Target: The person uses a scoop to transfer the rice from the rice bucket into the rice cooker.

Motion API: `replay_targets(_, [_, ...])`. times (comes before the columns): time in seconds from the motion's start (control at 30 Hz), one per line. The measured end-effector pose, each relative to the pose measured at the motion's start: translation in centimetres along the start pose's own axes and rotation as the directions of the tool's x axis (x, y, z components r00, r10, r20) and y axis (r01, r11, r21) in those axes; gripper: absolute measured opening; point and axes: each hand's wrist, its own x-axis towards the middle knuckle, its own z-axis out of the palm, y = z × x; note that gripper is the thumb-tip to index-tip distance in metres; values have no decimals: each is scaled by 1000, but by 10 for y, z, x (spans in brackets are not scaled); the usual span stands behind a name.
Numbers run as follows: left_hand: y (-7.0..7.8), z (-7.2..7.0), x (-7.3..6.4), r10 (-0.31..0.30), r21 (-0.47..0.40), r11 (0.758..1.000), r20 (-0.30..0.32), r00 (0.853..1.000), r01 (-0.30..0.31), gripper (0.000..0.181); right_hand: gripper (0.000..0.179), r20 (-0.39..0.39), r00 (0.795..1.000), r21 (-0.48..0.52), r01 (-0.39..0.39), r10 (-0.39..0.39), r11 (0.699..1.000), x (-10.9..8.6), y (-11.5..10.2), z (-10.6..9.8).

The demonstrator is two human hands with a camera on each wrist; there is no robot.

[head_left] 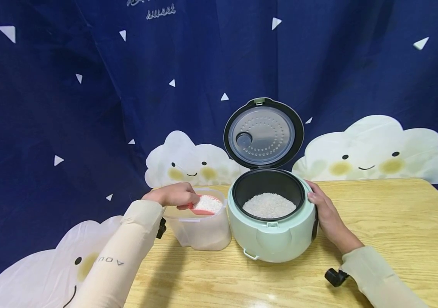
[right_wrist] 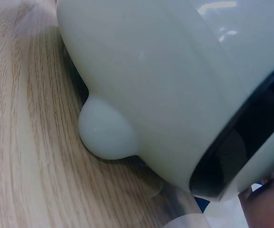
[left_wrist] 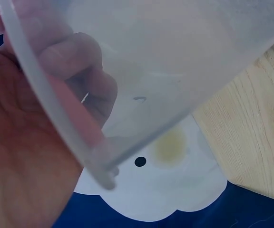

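Observation:
A mint-green rice cooker (head_left: 270, 244) stands on the table with its lid (head_left: 263, 134) raised. White rice (head_left: 269, 205) lies in its dark inner pot (head_left: 247, 186). Left of it is a translucent plastic container (head_left: 203, 233). My left hand (head_left: 174, 195) grips a red scoop (head_left: 199, 211) heaped with rice, at the container's mouth. Through the cloudy wall in the left wrist view, the left hand's curled fingers (left_wrist: 73, 57) show round the scoop's handle. My right hand (head_left: 328, 216) holds the cooker's right side, thumb near the rim; its other fingers are partly hidden.
The wooden table (head_left: 388, 231) extends to the right and in front of the cooker. Behind it hangs a dark blue curtain (head_left: 188, 51) with white triangles and smiling clouds. The raised lid stands up behind the pot, and the container sits close against the cooker.

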Motion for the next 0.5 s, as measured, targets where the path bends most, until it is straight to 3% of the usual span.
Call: replay_targets(0.5, [-4, -1, -3, 27, -81, 996, -21, 999, -29, 29, 52, 2, 1000, -18, -16, 16, 1000, -1, -1, 0])
